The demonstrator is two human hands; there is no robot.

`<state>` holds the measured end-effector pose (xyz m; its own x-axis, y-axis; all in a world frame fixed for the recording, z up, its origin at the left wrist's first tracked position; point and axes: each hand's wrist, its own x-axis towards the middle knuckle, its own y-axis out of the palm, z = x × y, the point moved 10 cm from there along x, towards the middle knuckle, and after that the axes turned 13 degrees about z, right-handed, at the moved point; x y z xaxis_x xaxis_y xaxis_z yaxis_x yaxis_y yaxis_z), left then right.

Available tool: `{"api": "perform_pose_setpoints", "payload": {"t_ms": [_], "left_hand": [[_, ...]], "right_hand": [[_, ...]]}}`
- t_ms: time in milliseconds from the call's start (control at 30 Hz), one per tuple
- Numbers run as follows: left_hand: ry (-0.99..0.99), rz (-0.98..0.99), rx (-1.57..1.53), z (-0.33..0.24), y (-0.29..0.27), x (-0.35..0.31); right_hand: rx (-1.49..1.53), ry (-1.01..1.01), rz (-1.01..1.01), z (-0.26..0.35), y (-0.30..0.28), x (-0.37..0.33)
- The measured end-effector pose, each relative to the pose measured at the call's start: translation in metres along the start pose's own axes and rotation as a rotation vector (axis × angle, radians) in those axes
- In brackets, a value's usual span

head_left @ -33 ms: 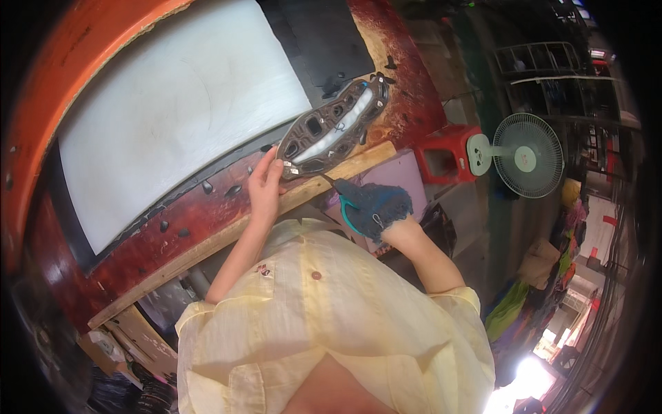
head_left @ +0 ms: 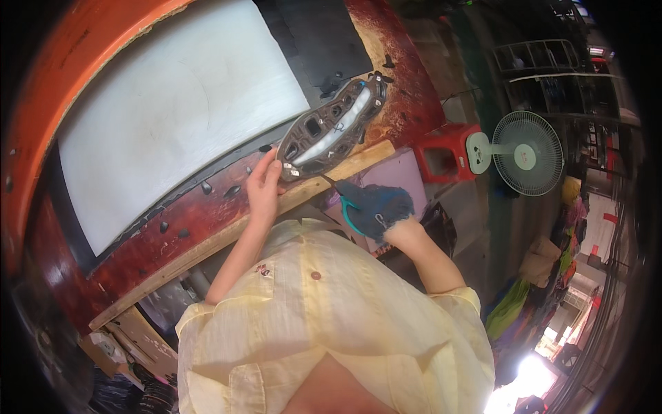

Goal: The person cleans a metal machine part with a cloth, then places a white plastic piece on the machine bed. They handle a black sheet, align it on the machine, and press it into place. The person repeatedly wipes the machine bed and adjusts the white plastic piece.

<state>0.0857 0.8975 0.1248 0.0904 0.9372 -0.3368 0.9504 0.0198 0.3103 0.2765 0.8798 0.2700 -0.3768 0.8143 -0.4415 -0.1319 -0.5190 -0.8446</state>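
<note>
A dark brown shoe sole [head_left: 314, 126] with a white strip down its middle lies slanted over the near edge of the red workbench. My bare left hand [head_left: 264, 183] pinches its near end, thumb on the sole and some fingers hidden beside it. In a dark blue-grey knitted glove, my right hand [head_left: 383, 210] grips what look like teal-handled scissors [head_left: 351, 219]. Their dark tip reaches the near rim of the sole; whether it touches, I cannot tell. Most of the gloved fingers are hidden.
A large white board [head_left: 186, 110] covers much of the bench, beside a black sheet [head_left: 324, 48]. Small black scraps [head_left: 207, 187] dot the red surface. Wooden strip [head_left: 345, 165] edges the bench. To the right are a red stool [head_left: 441, 131] and a fan [head_left: 525, 155].
Almost nothing differs. Both hands and the sole keep their places, and the gloved right hand has turned very slightly.
</note>
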Motion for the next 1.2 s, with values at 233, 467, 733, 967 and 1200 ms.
{"api": "perform_pose_setpoints", "payload": {"t_ms": [233,467,733,967,1200], "left_hand": [[-0.024,-0.042,-0.032,0.001,-0.002,-0.001],[0.011,-0.003,0.077,-0.004,0.002,-0.003],[0.015,0.032,0.027,0.006,-0.005,0.0],[-0.017,0.022,0.018,0.007,-0.003,0.003],[0.03,-0.031,-0.012,0.004,-0.008,0.0]], "right_hand": [[0.006,-0.047,-0.023,-0.005,0.003,0.005],[-0.106,-0.162,-0.116,0.013,0.023,0.028],[-0.095,-0.062,-0.073,-0.027,-0.016,0.0],[0.012,0.017,-0.081,-0.008,-0.023,0.076],[-0.067,0.008,-0.076,-0.03,-0.036,0.047]]}}
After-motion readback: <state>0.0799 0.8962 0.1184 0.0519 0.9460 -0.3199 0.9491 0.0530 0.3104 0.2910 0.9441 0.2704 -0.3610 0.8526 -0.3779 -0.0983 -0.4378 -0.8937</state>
